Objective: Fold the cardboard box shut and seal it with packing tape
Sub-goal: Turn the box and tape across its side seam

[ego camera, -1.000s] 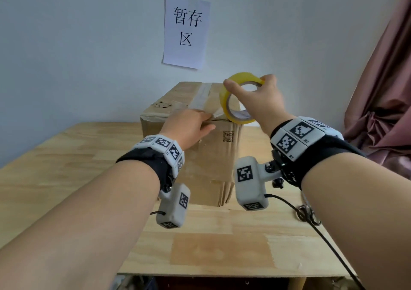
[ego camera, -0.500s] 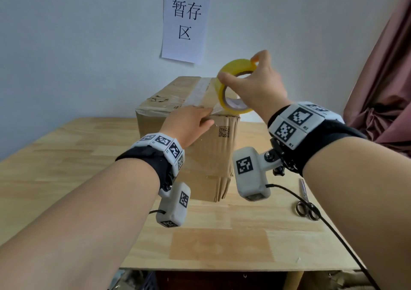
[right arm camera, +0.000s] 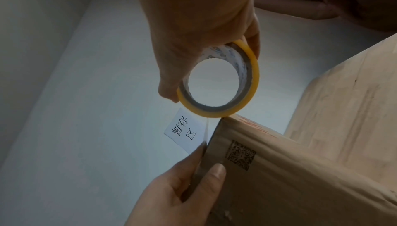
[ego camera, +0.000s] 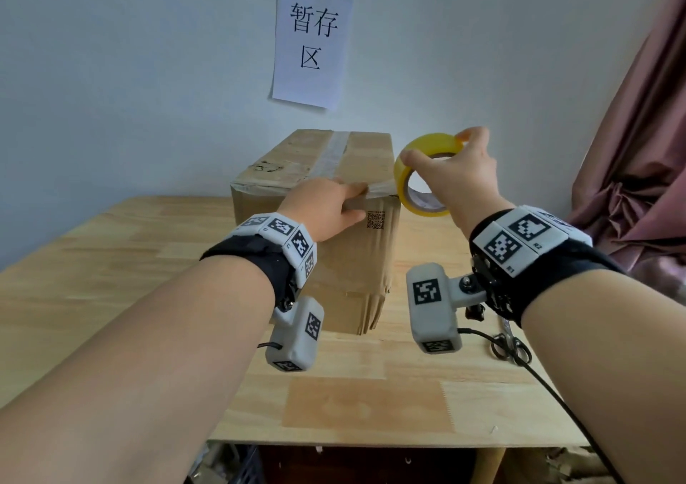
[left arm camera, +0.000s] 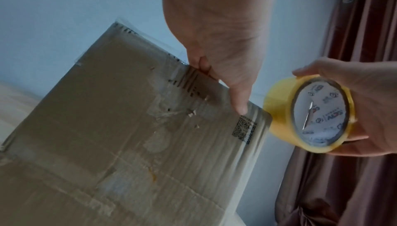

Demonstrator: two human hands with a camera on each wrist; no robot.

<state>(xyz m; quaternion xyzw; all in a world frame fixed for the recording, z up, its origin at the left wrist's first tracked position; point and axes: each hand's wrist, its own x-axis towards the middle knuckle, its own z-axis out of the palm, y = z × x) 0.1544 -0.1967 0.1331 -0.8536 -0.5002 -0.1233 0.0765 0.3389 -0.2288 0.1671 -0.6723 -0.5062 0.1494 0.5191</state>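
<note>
The closed cardboard box (ego camera: 356,260) stands on the table, with a clear tape strip along its top seam. My left hand (ego camera: 349,201) lies over the box's near top edge, fingers flat on top and thumb (left arm camera: 240,104) straight on the front face by a QR label. It presses the tape end down. My right hand (ego camera: 445,164) grips the yellow tape roll (ego camera: 402,182) just past the box's near right corner. A short stretch of clear tape (ego camera: 382,189) runs from my left fingers to the roll. The roll (right arm camera: 254,80) touches the box corner (right arm camera: 227,119).
Scissors (ego camera: 510,346) lie on the wooden table (ego camera: 111,260) under my right wrist. A paper sign (ego camera: 312,41) hangs on the wall behind the box. A pink curtain (ego camera: 638,149) hangs at the right. The table's front edge is near me.
My right hand has carried the roll from above the box top rightward and down past the near right corner, drawing tape out. My left hand stays on the near top edge.
</note>
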